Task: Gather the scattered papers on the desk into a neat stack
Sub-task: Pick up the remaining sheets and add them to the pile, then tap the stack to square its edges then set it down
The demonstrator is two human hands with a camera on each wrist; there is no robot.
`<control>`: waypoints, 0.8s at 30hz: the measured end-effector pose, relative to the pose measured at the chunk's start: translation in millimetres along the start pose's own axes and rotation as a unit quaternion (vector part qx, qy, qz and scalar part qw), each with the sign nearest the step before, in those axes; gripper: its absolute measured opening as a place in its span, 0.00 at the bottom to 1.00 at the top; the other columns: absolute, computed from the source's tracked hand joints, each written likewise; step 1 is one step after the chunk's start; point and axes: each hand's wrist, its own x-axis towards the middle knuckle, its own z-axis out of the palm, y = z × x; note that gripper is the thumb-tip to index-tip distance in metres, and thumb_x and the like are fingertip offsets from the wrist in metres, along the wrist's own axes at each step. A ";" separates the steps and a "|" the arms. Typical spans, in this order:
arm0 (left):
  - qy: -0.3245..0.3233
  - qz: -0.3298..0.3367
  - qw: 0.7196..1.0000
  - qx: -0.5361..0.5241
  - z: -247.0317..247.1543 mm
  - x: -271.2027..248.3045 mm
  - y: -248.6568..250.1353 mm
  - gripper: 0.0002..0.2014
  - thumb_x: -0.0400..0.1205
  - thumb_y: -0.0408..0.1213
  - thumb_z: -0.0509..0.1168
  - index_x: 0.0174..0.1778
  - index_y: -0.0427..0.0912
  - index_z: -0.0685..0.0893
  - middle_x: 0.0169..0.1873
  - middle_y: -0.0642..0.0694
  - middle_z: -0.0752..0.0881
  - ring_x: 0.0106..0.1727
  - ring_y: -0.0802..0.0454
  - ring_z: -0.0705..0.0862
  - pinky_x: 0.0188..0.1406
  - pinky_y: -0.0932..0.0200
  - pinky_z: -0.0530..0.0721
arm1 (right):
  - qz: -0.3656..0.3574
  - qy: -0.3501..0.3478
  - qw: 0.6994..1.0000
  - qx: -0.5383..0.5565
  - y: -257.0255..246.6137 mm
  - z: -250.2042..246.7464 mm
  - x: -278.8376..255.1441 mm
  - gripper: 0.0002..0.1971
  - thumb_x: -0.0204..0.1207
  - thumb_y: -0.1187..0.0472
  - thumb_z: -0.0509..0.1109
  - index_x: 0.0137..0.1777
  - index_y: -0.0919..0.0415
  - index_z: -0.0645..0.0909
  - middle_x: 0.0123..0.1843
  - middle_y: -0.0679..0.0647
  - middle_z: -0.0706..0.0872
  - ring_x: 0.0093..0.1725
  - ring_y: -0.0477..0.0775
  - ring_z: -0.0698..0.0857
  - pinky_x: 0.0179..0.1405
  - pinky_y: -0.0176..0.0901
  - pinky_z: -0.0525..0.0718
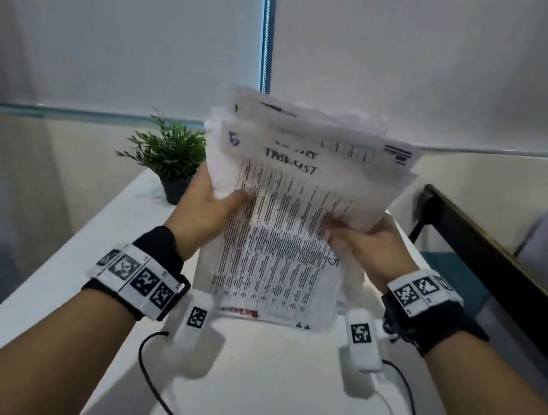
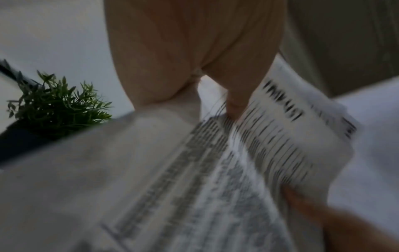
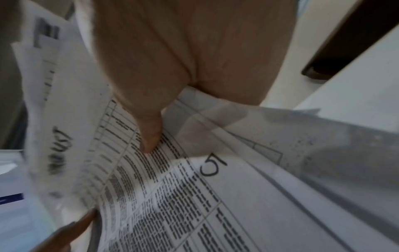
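A bundle of printed papers (image 1: 283, 229) stands tilted on its lower edge over the white desk (image 1: 265, 378), sheets fanned unevenly at the top, one headed "TASK LIST". My left hand (image 1: 211, 203) grips its left edge with the thumb across the front sheet. Along the right edge, my right hand (image 1: 362, 238) grips the bundle the same way, thumb on the print. The left wrist view shows my left thumb (image 2: 235, 102) on the papers (image 2: 215, 179). In the right wrist view my right thumb (image 3: 149, 136) presses the table sheet (image 3: 194, 204) marked "5". The fingers behind the sheets are hidden.
A small green plant in a dark pot (image 1: 171, 157) stands at the desk's far left, close behind my left hand. A dark table edge (image 1: 501, 259) and a teal seat (image 1: 455, 267) lie to the right. Black cables (image 1: 153, 389) trail over the near desk.
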 end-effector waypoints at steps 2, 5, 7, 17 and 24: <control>0.035 0.020 0.999 -0.014 -7.0 2.7 8.4 0.30 0.81 0.34 0.76 0.78 0.43 0.73 0.68 0.47 0.89 0.68 0.49 0.88 0.72 0.41 0.84 | -0.033 -0.007 0.999 -0.038 -10.6 -1.9 4.5 0.19 0.70 0.49 0.84 0.58 0.58 0.93 0.56 0.51 0.96 0.58 0.54 0.94 0.68 0.62 0.87; 0.044 0.030 0.999 -0.006 -19.6 -0.2 13.3 0.33 0.77 0.29 0.79 0.76 0.44 0.72 0.67 0.46 0.88 0.67 0.48 0.89 0.68 0.43 0.87 | -0.047 -0.017 0.997 -0.057 -20.4 -5.8 2.9 0.17 0.75 0.53 0.82 0.62 0.57 0.92 0.57 0.51 0.96 0.58 0.50 0.94 0.68 0.58 0.87; 0.037 0.031 0.999 -0.018 -22.5 -4.4 10.5 0.35 0.76 0.28 0.80 0.76 0.42 0.70 0.68 0.43 0.87 0.68 0.46 0.89 0.67 0.42 0.88 | -0.036 -0.042 0.996 -0.074 -14.5 -5.0 -1.9 0.17 0.73 0.56 0.84 0.62 0.56 0.92 0.58 0.51 0.96 0.59 0.49 0.94 0.69 0.55 0.88; 0.136 0.120 0.972 0.151 -32.0 3.3 34.0 0.67 0.61 0.52 0.85 0.88 0.69 0.44 0.86 0.39 0.65 0.81 0.39 0.74 0.69 0.25 0.81 | -0.118 -0.037 0.978 -0.171 -20.8 -8.1 10.7 0.17 0.77 0.55 0.80 0.63 0.61 0.89 0.56 0.53 0.95 0.56 0.53 0.93 0.61 0.59 0.91; -0.103 0.117 0.893 0.423 -29.1 8.6 93.9 0.30 0.71 0.45 0.82 0.71 0.55 0.85 0.57 0.55 0.91 0.52 0.54 0.89 0.54 0.57 0.86 | -0.136 -0.138 0.899 -0.393 -87.1 2.3 26.5 0.13 0.77 0.52 0.80 0.55 0.59 0.92 0.48 0.56 0.93 0.48 0.57 0.91 0.52 0.55 0.89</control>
